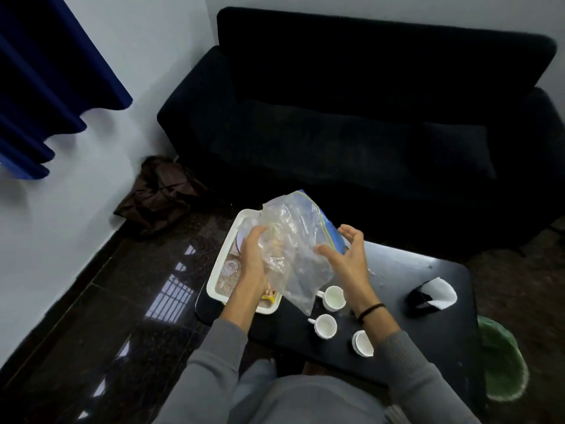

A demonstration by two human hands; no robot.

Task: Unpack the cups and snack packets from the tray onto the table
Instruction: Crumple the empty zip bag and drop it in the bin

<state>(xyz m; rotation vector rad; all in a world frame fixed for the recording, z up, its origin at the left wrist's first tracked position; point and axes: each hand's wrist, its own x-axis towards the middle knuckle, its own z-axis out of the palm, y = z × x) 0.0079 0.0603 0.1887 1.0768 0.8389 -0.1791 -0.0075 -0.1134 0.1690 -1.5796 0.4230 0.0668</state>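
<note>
As the left hand (253,261) grips the clear zip bag (293,237) above the tray (214,289), the spread-fingered right hand (348,258) should guide it onto the table (403,276).

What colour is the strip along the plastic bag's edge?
Blue strip on the clear bag; best in the head view.

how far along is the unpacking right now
Done: three white cups stand on the black table. In hand: the left hand grips a clear plastic bag above the tray, right hand beside it. Left: a yellow packet and a clear glass piece lie in the tray.
</note>
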